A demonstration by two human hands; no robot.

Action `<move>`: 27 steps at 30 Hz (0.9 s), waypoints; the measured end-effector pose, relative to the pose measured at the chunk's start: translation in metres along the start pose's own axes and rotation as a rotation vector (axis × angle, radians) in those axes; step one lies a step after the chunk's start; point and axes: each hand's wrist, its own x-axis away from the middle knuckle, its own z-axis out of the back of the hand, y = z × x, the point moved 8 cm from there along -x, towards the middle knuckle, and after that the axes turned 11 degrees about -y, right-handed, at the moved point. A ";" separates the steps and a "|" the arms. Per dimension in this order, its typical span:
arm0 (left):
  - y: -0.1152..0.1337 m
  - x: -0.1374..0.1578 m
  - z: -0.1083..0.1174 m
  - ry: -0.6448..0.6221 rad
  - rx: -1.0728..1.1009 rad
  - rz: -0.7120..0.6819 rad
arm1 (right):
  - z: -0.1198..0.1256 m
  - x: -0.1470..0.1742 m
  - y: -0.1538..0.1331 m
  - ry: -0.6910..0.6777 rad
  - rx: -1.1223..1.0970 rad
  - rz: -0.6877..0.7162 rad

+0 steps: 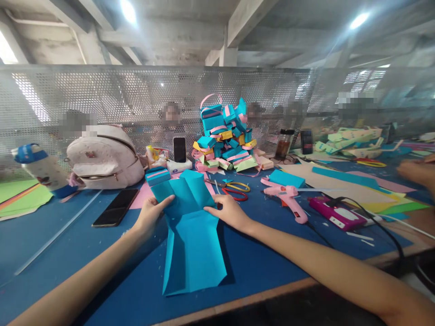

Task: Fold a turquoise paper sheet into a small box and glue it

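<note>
A creased sheet of blue paper (195,253) spans the space between my two hands, its near part lying over the table and its far part raised. My left hand (152,215) pinches the raised part at its left edge, thumb on top. On the opposite edge, my right hand (231,210) grips the paper between thumb and fingers. Fold lines run across and along the sheet, and its long sides turn upward. Just beyond it lie scissors (238,185) with red and yellow handles and a small blue paper box (158,175).
A pink glue gun (287,199) and a magenta power strip (336,213) with cords lie to the right. Behind stands a pile of folded paper boxes (224,140). A backpack (105,158), bottle (44,170) and phone (116,207) are at left. Another person's hand (418,174) shows at far right.
</note>
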 end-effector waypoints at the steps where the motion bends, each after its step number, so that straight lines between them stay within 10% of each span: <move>1: 0.000 0.000 0.000 -0.002 -0.001 0.002 | -0.001 0.000 0.000 -0.005 0.017 -0.002; 27: 0.004 -0.008 0.000 -0.040 -0.287 -0.102 | -0.009 -0.016 -0.026 -0.284 0.383 -0.050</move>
